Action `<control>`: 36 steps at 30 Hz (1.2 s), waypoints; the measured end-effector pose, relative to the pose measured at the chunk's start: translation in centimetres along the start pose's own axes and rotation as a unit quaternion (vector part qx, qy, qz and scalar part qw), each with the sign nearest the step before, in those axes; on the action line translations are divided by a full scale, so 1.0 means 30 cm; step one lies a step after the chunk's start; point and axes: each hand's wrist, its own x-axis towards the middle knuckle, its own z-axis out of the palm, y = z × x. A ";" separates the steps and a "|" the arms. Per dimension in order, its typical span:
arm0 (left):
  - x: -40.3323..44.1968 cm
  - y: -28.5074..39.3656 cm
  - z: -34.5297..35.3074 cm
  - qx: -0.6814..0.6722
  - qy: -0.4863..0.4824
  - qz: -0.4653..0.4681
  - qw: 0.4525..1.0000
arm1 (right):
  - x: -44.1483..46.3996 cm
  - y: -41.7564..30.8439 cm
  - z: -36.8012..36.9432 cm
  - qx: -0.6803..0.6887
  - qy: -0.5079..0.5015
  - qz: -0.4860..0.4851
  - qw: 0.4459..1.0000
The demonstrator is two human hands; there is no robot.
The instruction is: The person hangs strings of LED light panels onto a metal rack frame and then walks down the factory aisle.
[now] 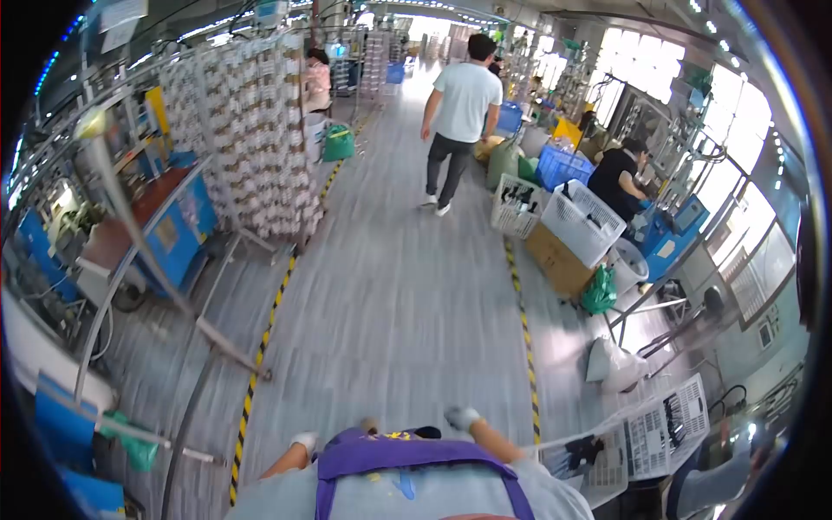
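Note:
My left hand (305,440), in a pale glove, hangs low beside the purple apron (407,452) on my front. My right hand (463,419), gloved in white and grey, is out ahead on the other side, over the grey floor (390,347). Both hands are small and blurred, so their fingers cannot be made out. I see nothing held in either one.
Ahead, a person (464,104) in a light shirt walks along the aisle between yellow-black floor tapes. At right stand white crates (582,221), a cardboard box (559,264) and a seated person (620,182). A rack of white spools (260,139) and metal frames line the left.

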 end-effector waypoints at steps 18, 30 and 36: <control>1.835 1.977 -0.475 -0.056 -0.047 0.070 0.995 | 1.618 -0.151 -1.621 -0.386 -0.079 0.015 0.919; 2.914 2.710 -1.025 0.217 -0.065 0.166 0.960 | 2.925 -1.232 -2.581 -0.038 0.120 -0.072 0.989; 3.221 3.953 -1.361 0.021 -0.039 0.163 0.986 | 3.137 -0.893 -2.865 -0.206 -0.072 0.007 0.976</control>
